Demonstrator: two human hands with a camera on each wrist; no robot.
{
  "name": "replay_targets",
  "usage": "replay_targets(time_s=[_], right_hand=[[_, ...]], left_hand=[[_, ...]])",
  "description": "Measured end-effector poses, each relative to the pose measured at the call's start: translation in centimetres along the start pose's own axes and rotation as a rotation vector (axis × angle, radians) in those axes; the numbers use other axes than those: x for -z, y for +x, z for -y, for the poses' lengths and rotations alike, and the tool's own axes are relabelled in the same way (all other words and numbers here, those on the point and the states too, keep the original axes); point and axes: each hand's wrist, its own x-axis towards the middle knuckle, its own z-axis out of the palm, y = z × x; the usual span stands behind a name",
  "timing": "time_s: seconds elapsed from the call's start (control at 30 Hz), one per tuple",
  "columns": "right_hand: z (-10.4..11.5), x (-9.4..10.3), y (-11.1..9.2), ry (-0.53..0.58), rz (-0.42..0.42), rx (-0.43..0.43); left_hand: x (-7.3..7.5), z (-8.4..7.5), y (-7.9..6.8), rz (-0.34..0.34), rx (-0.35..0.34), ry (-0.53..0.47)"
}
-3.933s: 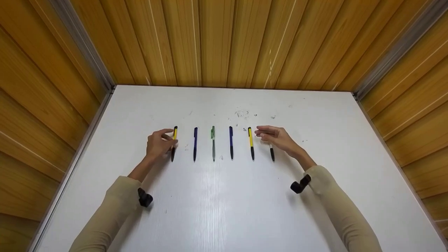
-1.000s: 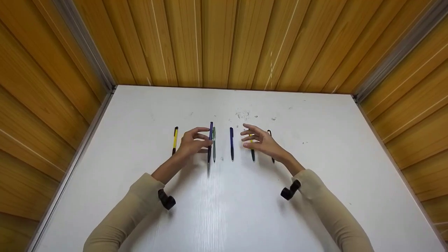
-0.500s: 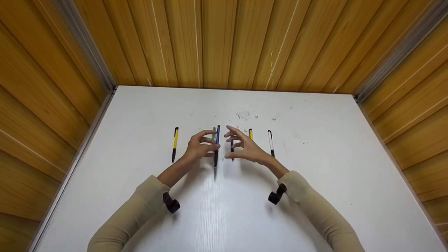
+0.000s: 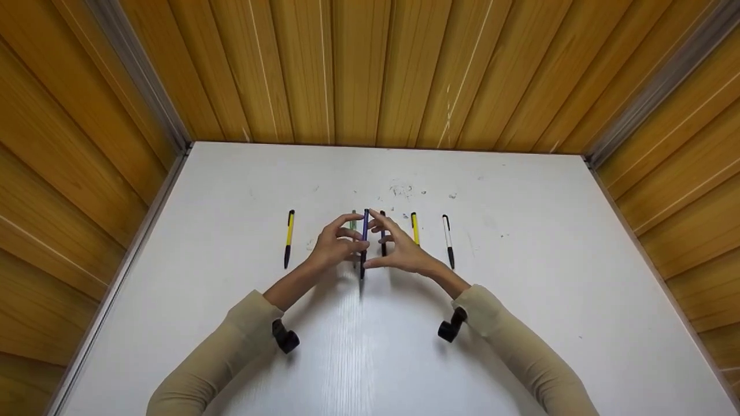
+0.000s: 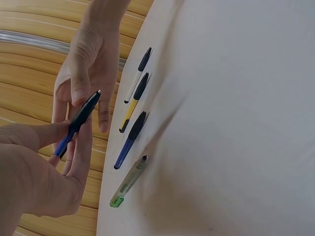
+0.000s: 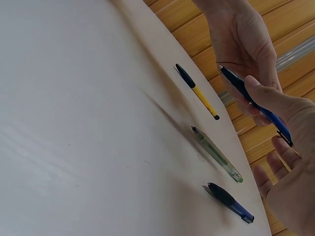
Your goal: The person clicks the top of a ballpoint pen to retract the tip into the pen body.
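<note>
My left hand [image 4: 338, 244] pinches a blue pen with a black grip [image 5: 77, 123] between thumb and fingers, raised over the table. My right hand [image 4: 403, 251] faces it from the other side, thumb and fingers spread. In the head view its index fingertip reaches the pen's top end and its thumb [image 6: 266, 93] overlaps the black grip. Beneath the hands lie a green translucent pen [image 5: 129, 181] and a second blue pen [image 6: 231, 201], both partly hidden in the head view.
A yellow pen [image 4: 289, 231] lies at the left of the white table [image 4: 358, 358]. To the right are another yellow pen [image 4: 415, 228] and a white pen [image 4: 448, 240]. Wooden panelling [image 4: 355, 69] stands behind the table's far edge.
My left hand has left the far-left yellow pen, picked up the left blue pen and carried it right. My right hand has moved left from the white pen to meet it.
</note>
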Motion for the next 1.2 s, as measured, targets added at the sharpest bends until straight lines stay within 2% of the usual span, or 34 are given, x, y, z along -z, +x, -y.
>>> replay_targets(time_s=[0.2,0.43,0.67,0.97,1.2], right_hand=[[-0.05,-0.24,-0.04,-0.001,-0.004,0.015],[-0.18,-0.16,-0.17,-0.042,-0.015,0.041],[-0.06,-0.07,-0.06,-0.071,-0.013,0.047],[-0.05,0.10,0.33,-0.094,-0.016,0.087],[0.13,0.12,0.36,-0.127,-0.010,0.089]], left_hand=[[0.15,0.21,-0.15,0.031,-0.022,-0.019],[0.40,0.20,-0.19,0.052,-0.007,-0.022],[0.74,0.46,-0.16,0.092,-0.052,0.005],[0.64,0.37,-0.02,0.085,-0.051,-0.005],[0.41,0.23,-0.21,0.059,-0.018,-0.044]])
